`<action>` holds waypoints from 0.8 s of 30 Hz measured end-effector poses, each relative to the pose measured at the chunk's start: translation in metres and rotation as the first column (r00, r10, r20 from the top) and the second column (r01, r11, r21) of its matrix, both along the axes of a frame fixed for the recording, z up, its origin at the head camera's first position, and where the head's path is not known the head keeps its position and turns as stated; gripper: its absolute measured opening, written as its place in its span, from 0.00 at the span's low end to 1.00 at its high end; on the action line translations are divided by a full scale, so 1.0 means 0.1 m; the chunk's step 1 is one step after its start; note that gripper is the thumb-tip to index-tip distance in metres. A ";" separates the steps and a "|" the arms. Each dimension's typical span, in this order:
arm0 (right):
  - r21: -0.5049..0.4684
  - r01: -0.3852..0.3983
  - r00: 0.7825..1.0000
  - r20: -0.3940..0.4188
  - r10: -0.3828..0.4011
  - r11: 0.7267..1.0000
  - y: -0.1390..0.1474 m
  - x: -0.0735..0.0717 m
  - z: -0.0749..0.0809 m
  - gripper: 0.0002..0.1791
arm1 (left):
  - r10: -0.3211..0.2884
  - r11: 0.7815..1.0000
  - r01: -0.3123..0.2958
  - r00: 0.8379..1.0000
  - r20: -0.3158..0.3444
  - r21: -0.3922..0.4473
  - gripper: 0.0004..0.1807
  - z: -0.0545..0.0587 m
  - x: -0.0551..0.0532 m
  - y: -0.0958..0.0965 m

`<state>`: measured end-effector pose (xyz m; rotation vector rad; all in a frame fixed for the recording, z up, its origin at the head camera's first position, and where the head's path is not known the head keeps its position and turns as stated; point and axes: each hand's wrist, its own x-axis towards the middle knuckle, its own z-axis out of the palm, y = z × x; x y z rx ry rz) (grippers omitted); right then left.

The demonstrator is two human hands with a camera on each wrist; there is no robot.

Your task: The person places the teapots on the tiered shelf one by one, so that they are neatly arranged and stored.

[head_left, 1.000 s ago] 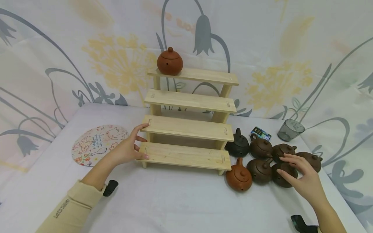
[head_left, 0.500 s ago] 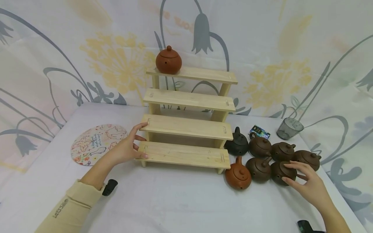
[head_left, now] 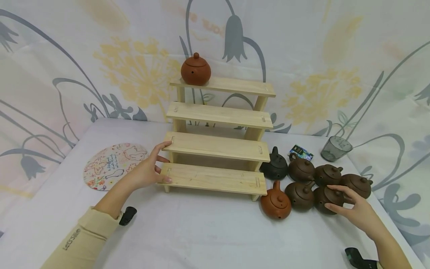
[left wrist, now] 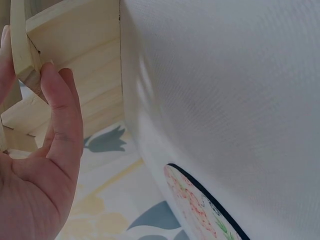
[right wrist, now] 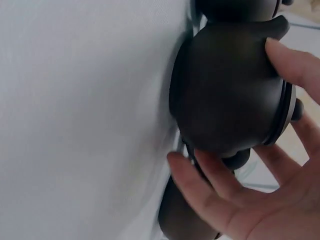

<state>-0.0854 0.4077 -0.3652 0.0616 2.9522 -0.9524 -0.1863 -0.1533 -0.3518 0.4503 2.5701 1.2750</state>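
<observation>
A stepped wooden display stand rises in the middle of the head view. My left hand grips its left side, thumb on the lowest board and a fingertip on the board above; the left wrist view shows fingers curled around a board's end. At the right, my right hand holds a dark brown teapot standing on the table. In the right wrist view its thumb presses near the spout, and its other fingers curl around the opposite side of the teapot. An orange-brown teapot sits on the top board's left end.
Several brown teapots crowd around the held one, beside a reddish teapot and a black teapot. Behind them lie a small colourful card and a grey cup. A round printed mat lies left of the stand.
My right hand has come down from above the teapots and closed around the front right brown teapot. My left hand stays on the stand.
</observation>
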 end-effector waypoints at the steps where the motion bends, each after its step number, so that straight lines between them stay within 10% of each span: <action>1: -0.009 0.002 1.000 0.013 -0.002 1.000 0.00 0.00 0.00 0.38 | 0.002 1.000 -0.002 1.000 0.001 -0.001 0.58 0.00 0.00 0.00; 16: -0.240 -0.017 0.998 -0.055 0.004 0.971 0.09 -0.04 -0.08 0.31 | -0.003 1.000 0.002 1.000 -0.020 -0.011 0.58 -0.01 0.01 -0.02; 24: -0.192 0.075 0.992 -0.085 -0.093 0.979 0.09 -0.01 -0.11 0.30 | -0.003 1.000 0.003 1.000 -0.017 -0.005 0.58 -0.01 0.01 0.00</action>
